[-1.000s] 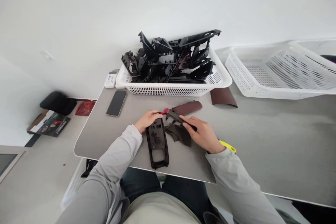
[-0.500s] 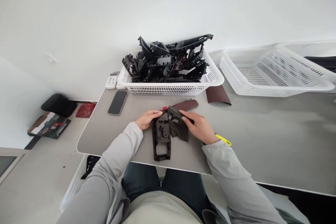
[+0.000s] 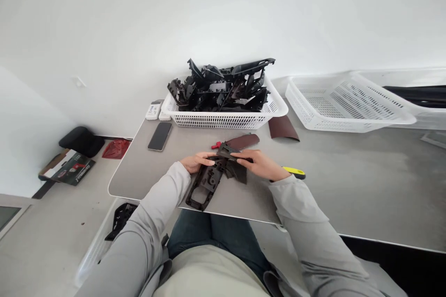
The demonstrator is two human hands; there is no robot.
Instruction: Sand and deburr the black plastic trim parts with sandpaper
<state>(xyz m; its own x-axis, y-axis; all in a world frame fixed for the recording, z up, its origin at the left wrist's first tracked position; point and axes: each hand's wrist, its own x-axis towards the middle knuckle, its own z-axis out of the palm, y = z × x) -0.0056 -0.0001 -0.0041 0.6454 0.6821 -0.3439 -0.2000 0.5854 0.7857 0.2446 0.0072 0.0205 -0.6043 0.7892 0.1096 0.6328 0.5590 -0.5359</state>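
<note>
My left hand (image 3: 199, 162) is closed on the upper end of a black plastic frame part (image 3: 208, 181), which slants toward the table's front edge and has a rectangular opening low down. In my right hand (image 3: 259, 164) is a flat dark block (image 3: 228, 150), pressed against the frame's top end. Dark flexible sheet pieces (image 3: 237, 171) lie under that hand, partly hidden by it. Just beyond my hands, a red clip-like piece (image 3: 216, 145) rests beside a maroon strip (image 3: 243, 141). A yellow and black handled tool (image 3: 294, 172) lies by my right wrist.
A white basket (image 3: 216, 120) heaped with black plastic parts stands against the wall. More white baskets (image 3: 351, 125) are to the right. A phone (image 3: 159, 136), a small white box (image 3: 153, 110) and a curved maroon sheet (image 3: 284, 129) lie on the grey table (image 3: 348, 185).
The black frame has turned, its lower end swinging left toward me. My right hand and the dark block have shifted slightly left, over the frame's top. The camera view has moved a little.
</note>
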